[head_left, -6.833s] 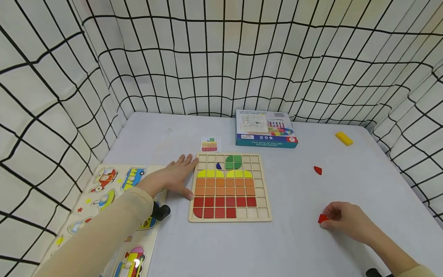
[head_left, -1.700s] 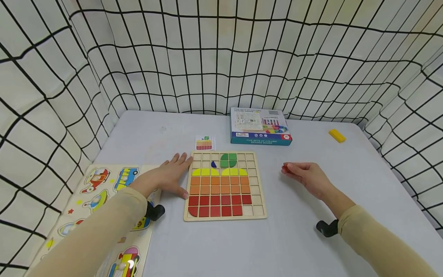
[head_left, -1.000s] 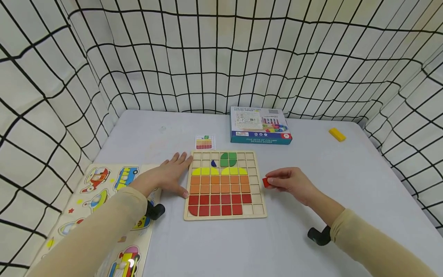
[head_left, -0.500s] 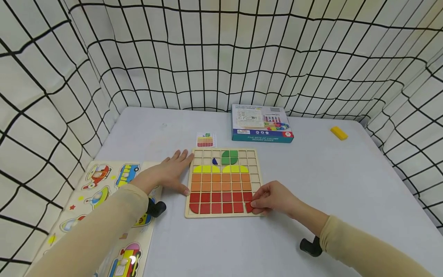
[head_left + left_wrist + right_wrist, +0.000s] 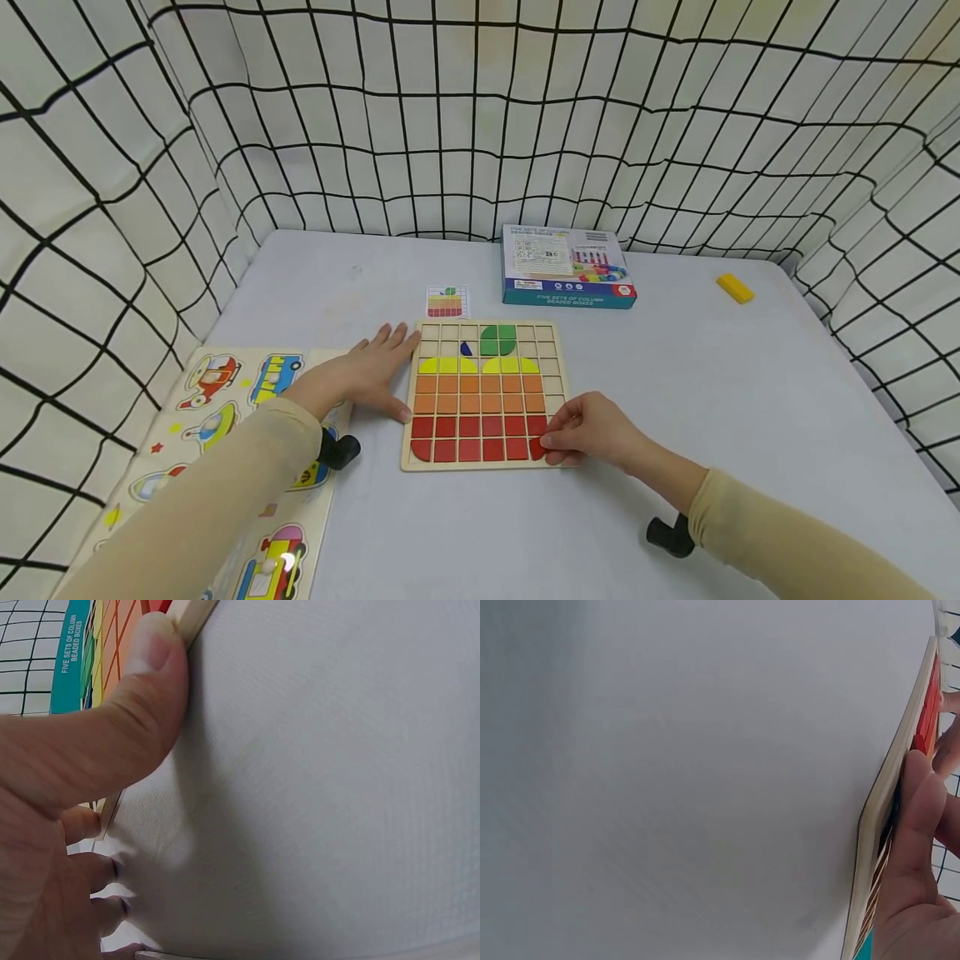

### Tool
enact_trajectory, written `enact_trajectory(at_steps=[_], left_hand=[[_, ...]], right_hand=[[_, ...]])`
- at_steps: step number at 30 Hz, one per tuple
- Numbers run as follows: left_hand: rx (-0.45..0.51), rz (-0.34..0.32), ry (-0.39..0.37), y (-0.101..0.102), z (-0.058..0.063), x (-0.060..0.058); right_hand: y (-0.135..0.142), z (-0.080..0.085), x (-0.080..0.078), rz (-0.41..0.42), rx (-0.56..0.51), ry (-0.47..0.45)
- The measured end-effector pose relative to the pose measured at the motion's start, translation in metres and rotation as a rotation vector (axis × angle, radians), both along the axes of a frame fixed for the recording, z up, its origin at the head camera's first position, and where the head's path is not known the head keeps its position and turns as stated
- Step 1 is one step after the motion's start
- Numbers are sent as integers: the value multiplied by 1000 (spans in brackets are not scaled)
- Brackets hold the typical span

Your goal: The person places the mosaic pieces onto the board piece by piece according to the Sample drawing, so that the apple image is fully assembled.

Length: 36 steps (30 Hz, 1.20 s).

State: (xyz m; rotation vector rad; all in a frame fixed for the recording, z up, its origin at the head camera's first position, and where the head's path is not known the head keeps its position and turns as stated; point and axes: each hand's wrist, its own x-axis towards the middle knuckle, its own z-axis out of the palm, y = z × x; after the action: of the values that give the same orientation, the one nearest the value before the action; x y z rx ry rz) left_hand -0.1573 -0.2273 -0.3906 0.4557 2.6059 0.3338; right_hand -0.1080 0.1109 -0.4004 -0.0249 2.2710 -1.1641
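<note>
A square wooden grid board [image 5: 489, 467] lies at the middle of the table, filled with yellow, orange, red and green tiles plus one small blue tile [image 5: 466, 349]. At the right end of the bottom red row, my right hand [image 5: 588, 433] pinches a red round-cornered tile [image 5: 537, 448] between thumb and fingers; the tile sits at its cell. In the right wrist view, the thumb [image 5: 922, 802] covers most of the board's corner. Spread flat, my left hand [image 5: 367, 375] steadies the board's left side, its thumb [image 5: 154, 682] against the edge.
Behind the board lie a small pattern card [image 5: 447, 302] and a printed box [image 5: 568, 268]. A yellow block [image 5: 735, 288] is at the far right. A vehicle puzzle board [image 5: 225, 467] lies under the left forearm. Black netting [image 5: 480, 125] encloses the table.
A red square has joined the bottom row. My right hand has picked up the red round-cornered tile from the right side and brought it left onto the board, turning it at the row's end.
</note>
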Motion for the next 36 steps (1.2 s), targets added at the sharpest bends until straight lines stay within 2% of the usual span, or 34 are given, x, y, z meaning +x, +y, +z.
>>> enact_trajectory(at_steps=[6, 12, 16, 29, 36], left_hand=[[-2, 3, -3, 0, 1, 1], [-8, 6, -1, 0, 1, 0], [-7, 5, -1, -1, 2, 0], [6, 16, -10, 0, 1, 1], [-4, 21, -12, 0, 2, 0]], right_hand=[[-1, 0, 3, 20, 19, 56], [-3, 1, 8, 83, 141, 214], [-6, 0, 9, 107, 172, 272], [-1, 4, 10, 106, 150, 262], [21, 3, -3, 148, 90, 277]])
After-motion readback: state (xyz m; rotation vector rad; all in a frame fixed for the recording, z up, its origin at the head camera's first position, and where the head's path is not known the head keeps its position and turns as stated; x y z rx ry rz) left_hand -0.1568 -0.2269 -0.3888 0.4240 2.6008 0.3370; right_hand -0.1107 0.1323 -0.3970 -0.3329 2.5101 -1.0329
